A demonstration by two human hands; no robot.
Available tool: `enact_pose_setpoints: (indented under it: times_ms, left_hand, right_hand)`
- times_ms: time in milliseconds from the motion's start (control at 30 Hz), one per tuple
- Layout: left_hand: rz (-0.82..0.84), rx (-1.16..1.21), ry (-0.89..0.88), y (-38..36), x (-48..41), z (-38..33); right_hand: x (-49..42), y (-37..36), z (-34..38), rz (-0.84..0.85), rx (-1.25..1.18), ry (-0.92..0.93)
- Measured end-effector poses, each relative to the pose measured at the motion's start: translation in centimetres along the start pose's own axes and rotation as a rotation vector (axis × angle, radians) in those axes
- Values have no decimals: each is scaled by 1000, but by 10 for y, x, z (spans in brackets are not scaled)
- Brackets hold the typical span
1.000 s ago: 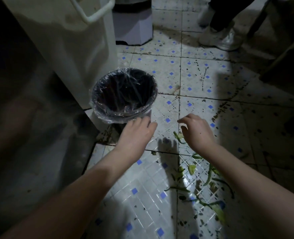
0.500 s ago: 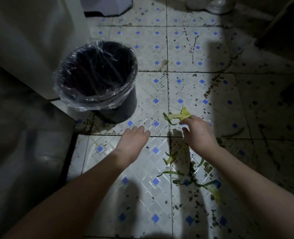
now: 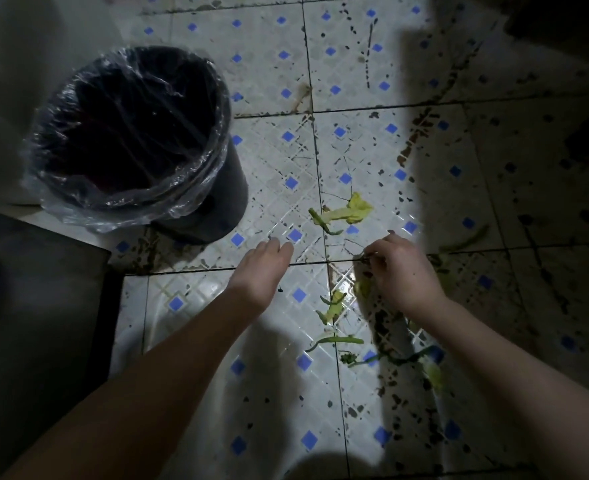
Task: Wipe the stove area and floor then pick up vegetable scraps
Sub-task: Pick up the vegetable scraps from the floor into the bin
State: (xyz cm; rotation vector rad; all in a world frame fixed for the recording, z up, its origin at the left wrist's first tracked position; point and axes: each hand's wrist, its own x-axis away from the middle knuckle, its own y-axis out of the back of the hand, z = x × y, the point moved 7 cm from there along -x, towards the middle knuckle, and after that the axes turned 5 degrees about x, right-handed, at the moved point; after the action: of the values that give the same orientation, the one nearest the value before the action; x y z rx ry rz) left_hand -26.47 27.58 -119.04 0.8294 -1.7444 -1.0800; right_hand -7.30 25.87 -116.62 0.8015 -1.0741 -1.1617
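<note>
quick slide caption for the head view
Both hands, left and right, reach toward vegetable scraps on a dirty tiled floor beside a lined bin.

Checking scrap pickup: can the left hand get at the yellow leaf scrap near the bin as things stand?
Probably yes. The left hand is empty, fingers extended, and only bare floor tile lies between it and the yellow leaf scrap. The bin stands off to the side, not in the path.
</note>
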Motion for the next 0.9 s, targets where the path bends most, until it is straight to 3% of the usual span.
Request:
enact_pose_setpoints:
  times_ms: [267, 600, 833, 900]
  left_hand:
    - [-137, 52, -140, 31, -44, -45]
    - [-64, -45, -179, 21, -75, -62]
    - [-52, -42, -193, 23, -84, -62]
    - [-28, -35, -199, 23, -86, -62]
  right_hand:
    - [7, 1, -20, 16, -31, -46]
    - [18, -2, -50, 33, -88, -151]
    - [10, -8, -40, -6, -45, -87]
    - [6, -17, -35, 52, -3, -49]
